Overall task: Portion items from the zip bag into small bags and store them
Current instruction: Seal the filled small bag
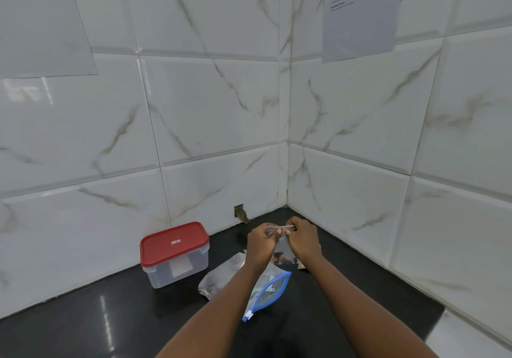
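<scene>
Left hand (pixel 260 240) and right hand (pixel 303 237) both pinch the small bag's (pixel 284 252) top edge, right of the red-lidded container (pixel 174 255); film looks light, floppy, slippery, so grip the seal strip.

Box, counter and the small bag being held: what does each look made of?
The box: clear, slightly frosted plastic, something white showing through; its lid opaque red plastic, probably. The counter: black polished stone or similar, mirroring lights. The small bag: thin clear plastic film, dark contents visible.

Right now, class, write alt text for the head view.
The left hand and right hand pinch a small clear plastic bag over a black counter, beside a blue-edged zip bag, silver foil pouch and red-lidded clear box.
</scene>
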`<state>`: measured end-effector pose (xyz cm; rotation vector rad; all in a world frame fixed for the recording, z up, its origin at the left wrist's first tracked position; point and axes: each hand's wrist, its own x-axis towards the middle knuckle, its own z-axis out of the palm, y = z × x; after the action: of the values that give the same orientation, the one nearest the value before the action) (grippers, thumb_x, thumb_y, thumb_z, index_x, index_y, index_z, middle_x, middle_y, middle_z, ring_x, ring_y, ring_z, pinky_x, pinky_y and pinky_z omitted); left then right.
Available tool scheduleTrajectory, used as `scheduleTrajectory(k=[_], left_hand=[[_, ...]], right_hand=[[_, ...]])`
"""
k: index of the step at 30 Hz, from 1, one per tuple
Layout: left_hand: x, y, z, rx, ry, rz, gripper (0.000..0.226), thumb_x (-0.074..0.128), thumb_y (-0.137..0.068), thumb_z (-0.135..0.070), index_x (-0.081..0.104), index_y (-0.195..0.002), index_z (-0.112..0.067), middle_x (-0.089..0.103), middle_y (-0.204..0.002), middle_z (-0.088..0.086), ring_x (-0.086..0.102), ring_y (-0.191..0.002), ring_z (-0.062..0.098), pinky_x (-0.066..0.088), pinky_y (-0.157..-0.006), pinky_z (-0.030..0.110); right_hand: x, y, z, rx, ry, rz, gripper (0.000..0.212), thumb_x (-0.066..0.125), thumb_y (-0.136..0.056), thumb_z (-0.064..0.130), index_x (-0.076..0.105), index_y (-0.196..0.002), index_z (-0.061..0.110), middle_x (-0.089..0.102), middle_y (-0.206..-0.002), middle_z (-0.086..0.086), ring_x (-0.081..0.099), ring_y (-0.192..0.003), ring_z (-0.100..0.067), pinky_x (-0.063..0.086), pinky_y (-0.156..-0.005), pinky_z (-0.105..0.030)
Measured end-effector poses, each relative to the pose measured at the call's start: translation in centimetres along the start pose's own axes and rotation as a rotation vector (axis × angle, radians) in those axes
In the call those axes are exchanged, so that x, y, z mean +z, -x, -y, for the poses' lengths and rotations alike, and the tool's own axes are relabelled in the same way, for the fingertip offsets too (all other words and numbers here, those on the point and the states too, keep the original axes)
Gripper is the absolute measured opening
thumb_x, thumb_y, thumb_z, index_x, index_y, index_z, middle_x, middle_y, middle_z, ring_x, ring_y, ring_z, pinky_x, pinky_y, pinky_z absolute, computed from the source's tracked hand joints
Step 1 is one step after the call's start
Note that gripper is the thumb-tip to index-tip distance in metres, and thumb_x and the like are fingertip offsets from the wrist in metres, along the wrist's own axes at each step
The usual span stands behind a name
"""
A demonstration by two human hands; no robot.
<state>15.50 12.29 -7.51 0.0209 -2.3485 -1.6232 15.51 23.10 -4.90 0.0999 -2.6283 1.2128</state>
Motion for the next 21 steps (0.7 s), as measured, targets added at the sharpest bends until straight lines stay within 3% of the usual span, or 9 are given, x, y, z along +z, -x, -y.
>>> scheduleTrajectory(k=[2,7,12,16,19,21], left_hand=[[0.2,-0.1,-0.4,0.015,-0.033,-0.009,0.017,0.057,-0.092,-0.018,0.063,-0.104,-0.008,0.065,-0.097,0.006,0.058,-0.085,0.013,0.046,-0.074,0.019],[-0.2,-0.4,0.2,0.026,-0.035,0.016,0.019,0.065,-0.086,-0.023,0.069,-0.1,-0.011,0.07,-0.096,0.007,0.064,-0.087,0.017,0.053,-0.08,0.029],[0.4,-0.2,0.0,0.044,-0.068,0.057,0.018,0.069,-0.083,-0.018,0.071,-0.098,-0.009,0.072,-0.094,0.006,0.066,-0.087,0.017,0.055,-0.078,0.026],[0.5,-0.2,0.1,-0.019,-0.068,0.008,0.016,0.069,-0.083,-0.015,0.071,-0.095,-0.006,0.071,-0.089,0.006,0.065,-0.078,0.013,0.053,-0.069,0.017],[1.1,-0.3,-0.1,-0.023,-0.119,0.013,0.016,0.067,-0.084,-0.016,0.07,-0.097,-0.006,0.071,-0.093,0.009,0.065,-0.083,0.017,0.055,-0.077,0.025],[1.6,-0.4,-0.2,-0.034,-0.151,0.015,0.015,0.066,-0.085,-0.015,0.069,-0.097,-0.005,0.07,-0.095,0.01,0.064,-0.085,0.017,0.054,-0.072,0.022]], right_hand=[[-0.1,0.0,0.0,0.008,-0.024,-0.024,0.017,0.046,-0.09,0.001,0.054,-0.082,0.014,0.058,-0.084,-0.006,0.052,-0.077,-0.016,0.034,-0.057,-0.016],[-1.4,0.0,-1.1,0.029,-0.18,0.001,0.011,0.06,-0.085,0.005,0.066,-0.082,0.014,0.063,-0.081,-0.002,0.056,-0.078,-0.014,0.04,-0.062,-0.015],[-1.2,0.1,-2.8,0.104,-0.124,-0.065,0.011,0.057,-0.087,0.005,0.065,-0.085,0.013,0.061,-0.083,-0.001,0.056,-0.081,-0.016,0.039,-0.063,-0.02],[-2.1,0.2,-4.0,0.181,-0.19,-0.144,0.01,0.068,-0.081,0.005,0.067,-0.09,0.008,0.062,-0.081,-0.002,0.056,-0.079,-0.015,0.043,-0.069,-0.023],[-2.8,0.4,-4.5,0.213,-0.25,-0.131,0.011,0.067,-0.08,-0.002,0.066,-0.083,0.009,0.062,-0.075,-0.005,0.056,-0.069,-0.015,0.045,-0.061,-0.017],[-2.8,0.4,-4.8,0.223,-0.254,-0.115,0.019,0.058,-0.083,-0.008,0.063,-0.078,0.01,0.062,-0.074,-0.007,0.057,-0.067,-0.017,0.047,-0.058,-0.018]])
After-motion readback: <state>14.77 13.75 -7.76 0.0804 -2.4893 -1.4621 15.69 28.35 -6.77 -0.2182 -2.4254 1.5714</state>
